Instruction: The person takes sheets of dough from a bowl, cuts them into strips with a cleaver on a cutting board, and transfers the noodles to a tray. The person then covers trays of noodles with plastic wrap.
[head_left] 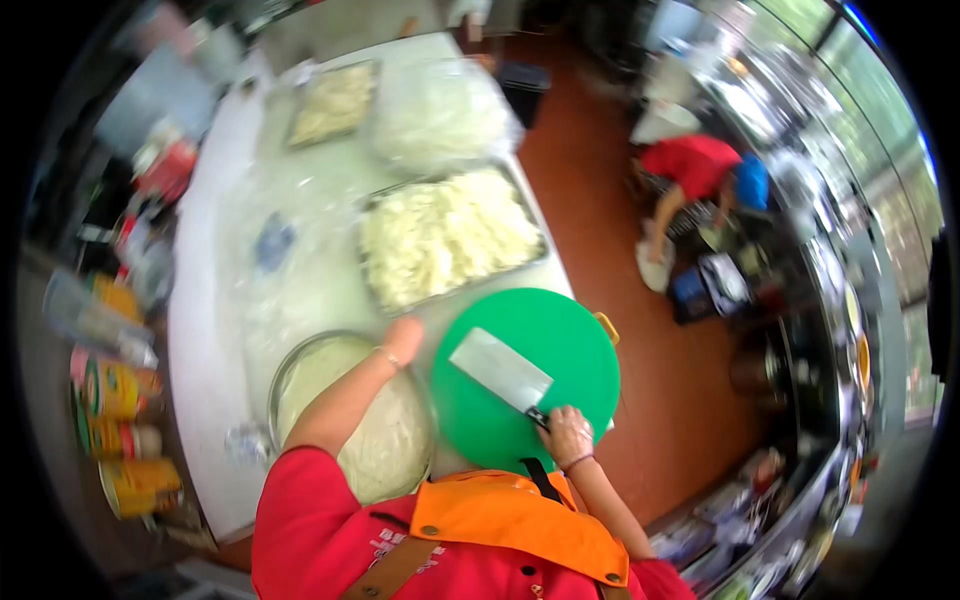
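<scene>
A cleaver lies flat across a round green cutting board, its blade pointing up and to the left. My right hand is closed around the black handle at the board's lower right edge. On the other side, my left hand is between the board and a large round metal bowl of pale, creamy-looking stuff. It is close to the near corner of a metal tray heaped with pale cut pieces. Blur hides its fingers.
Farther along the white table are a bulging clear plastic bag of pale pieces and a smaller tray. Yellow cans stand at the left. A co-worker in red bends over at the right, beyond the red-brown floor.
</scene>
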